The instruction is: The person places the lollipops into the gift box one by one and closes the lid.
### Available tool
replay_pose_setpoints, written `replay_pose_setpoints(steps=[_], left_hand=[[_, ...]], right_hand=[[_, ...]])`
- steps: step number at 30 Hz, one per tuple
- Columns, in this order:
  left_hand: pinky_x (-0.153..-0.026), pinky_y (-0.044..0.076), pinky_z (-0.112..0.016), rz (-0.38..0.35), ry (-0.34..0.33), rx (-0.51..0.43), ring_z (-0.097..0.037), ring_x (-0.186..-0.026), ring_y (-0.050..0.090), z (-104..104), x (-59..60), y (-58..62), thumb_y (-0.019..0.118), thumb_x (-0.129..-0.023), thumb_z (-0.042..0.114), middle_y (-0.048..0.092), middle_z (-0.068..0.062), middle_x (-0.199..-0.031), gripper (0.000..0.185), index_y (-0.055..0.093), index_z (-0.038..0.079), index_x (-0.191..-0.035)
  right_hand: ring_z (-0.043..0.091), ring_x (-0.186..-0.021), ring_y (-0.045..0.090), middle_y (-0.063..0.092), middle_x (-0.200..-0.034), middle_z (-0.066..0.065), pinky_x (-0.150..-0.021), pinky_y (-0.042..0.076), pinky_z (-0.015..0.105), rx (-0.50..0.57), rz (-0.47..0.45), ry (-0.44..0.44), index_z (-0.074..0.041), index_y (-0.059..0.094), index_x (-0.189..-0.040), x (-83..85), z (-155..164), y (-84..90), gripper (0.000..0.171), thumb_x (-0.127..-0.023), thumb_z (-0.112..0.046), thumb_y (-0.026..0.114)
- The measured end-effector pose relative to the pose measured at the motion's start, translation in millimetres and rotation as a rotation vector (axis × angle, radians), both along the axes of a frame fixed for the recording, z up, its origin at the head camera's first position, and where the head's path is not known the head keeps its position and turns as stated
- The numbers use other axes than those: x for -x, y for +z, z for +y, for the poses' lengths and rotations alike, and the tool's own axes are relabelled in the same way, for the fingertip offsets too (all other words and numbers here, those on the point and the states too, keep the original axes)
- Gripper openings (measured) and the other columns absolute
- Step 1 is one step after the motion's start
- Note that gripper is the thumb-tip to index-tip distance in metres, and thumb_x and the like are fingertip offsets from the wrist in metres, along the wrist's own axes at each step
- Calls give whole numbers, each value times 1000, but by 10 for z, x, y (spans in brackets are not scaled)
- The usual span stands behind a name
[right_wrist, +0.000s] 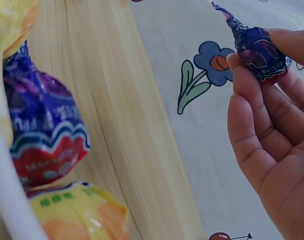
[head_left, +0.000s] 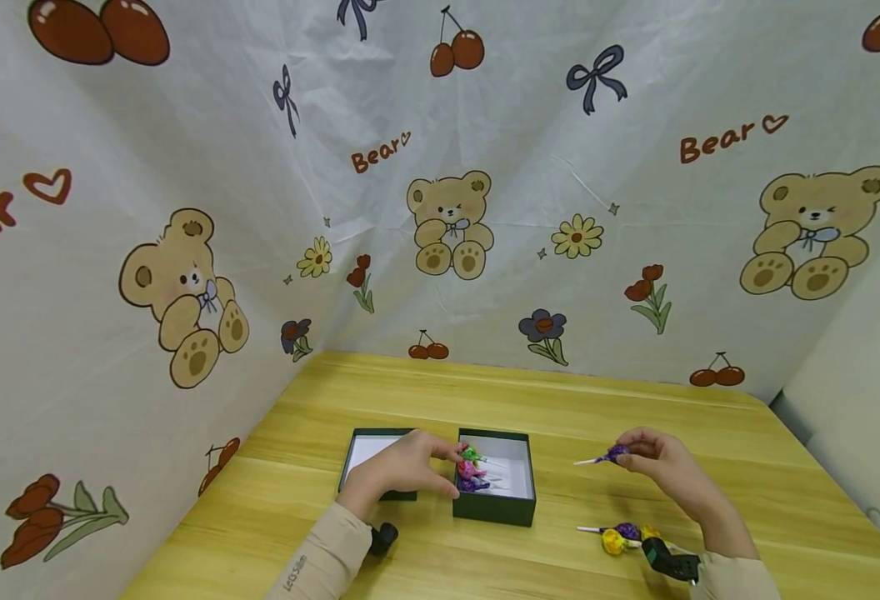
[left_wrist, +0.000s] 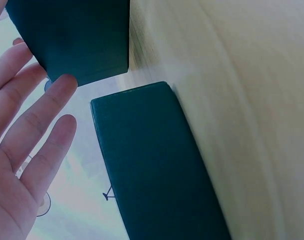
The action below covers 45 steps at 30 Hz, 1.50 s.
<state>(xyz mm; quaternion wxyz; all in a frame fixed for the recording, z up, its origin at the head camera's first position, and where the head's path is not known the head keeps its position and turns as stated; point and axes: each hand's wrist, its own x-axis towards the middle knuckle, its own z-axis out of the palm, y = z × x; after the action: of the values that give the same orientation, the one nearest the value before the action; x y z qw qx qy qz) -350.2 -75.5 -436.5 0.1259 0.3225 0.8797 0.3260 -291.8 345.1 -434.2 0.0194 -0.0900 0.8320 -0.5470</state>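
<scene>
Purple foil-wrapped lollipop sits pinched at its head between the thumb and fingertips of the right hand, held above the yellow wooden surface to the right of the boxes. Its white stick points left, roughly level, toward the dark green open box with a white lining, so the long axis runs left to right and the box lies straight along the stick's direction. The right wrist view shows the same wrapped head gripped by curled fingertips, the twisted foil end rising up and left.

The left hand rests with relaxed, nearly straight fingers across the near left rim of the open box, its fingertips touching or just beside the sweets inside; it grips nothing that I can see. In the left wrist view the palm is spread flat beside the dark green box walls.

Inside the box lie several wrapped lollipops, green, pink and purple, bunched at the left end with sticks pointing right. The dark green lid lies upturned just left of the box, partly under the left hand. On the surface near the right wrist lie two more lollipops, one purple and one yellow, well apart from the box. The right hand is the nearer one to them.
</scene>
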Motion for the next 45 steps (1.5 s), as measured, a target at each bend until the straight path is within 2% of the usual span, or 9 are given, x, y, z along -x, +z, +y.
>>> replay_pose_setpoints(steps=[8, 17, 27, 37, 41, 45], left_hand=[[-105, 50, -45, 11, 2, 8, -23, -131, 57, 5, -2, 12, 85, -79, 40, 58, 10, -144, 45, 73, 23, -119], [-104, 51, -44, 16, 0, 9, -22, -129, 59, 3, -14, 21, 85, -79, 39, 58, 8, -145, 44, 73, 23, -118], [-105, 50, -44, 15, -5, 7, -23, -131, 57, 9, -6, 18, 85, -80, 38, 57, 8, -145, 44, 73, 23, -119], [-105, 51, -43, 11, -1, 10, -23, -131, 57, 6, -6, 15, 85, -80, 39, 58, 8, -145, 44, 73, 23, -119], [-105, 51, -44, 15, 2, 11, -23, -130, 58, 9, -6, 23, 85, -79, 38, 58, 8, -145, 44, 73, 22, -118], [-105, 50, -44, 14, 2, 9, -23, -130, 57, 10, -9, 20, 85, -79, 38, 58, 8, -145, 44, 73, 22, -118]], right_hand=[[4, -94, 68, 69, -105, 0, -84, 57, 23, 11, 9, -25, 14, 54, -125, -18, -19, 13, 38, -101, -16, 60], [4, -97, 68, 71, -111, -3, -84, 56, 20, 48, 65, 56, 17, 50, -131, -18, -15, 29, 42, -104, -15, 55], [9, -97, 69, 72, -109, -4, -83, 56, 23, 42, 79, 57, 13, 53, -123, -41, -95, 105, 35, -102, -14, 58], [7, -101, 68, 71, -113, -10, -84, 55, 19, 12, 48, 87, 16, 50, -135, -43, -152, 150, 48, -102, -17, 59], [7, -101, 68, 70, -114, -6, -84, 56, 19, 4, 57, 108, 15, 51, -135, -33, -184, 158, 47, -101, -16, 60], [11, -99, 69, 69, -111, -1, -83, 57, 21, -10, 61, 108, 12, 55, -127, -28, -235, 164, 40, -100, -16, 62]])
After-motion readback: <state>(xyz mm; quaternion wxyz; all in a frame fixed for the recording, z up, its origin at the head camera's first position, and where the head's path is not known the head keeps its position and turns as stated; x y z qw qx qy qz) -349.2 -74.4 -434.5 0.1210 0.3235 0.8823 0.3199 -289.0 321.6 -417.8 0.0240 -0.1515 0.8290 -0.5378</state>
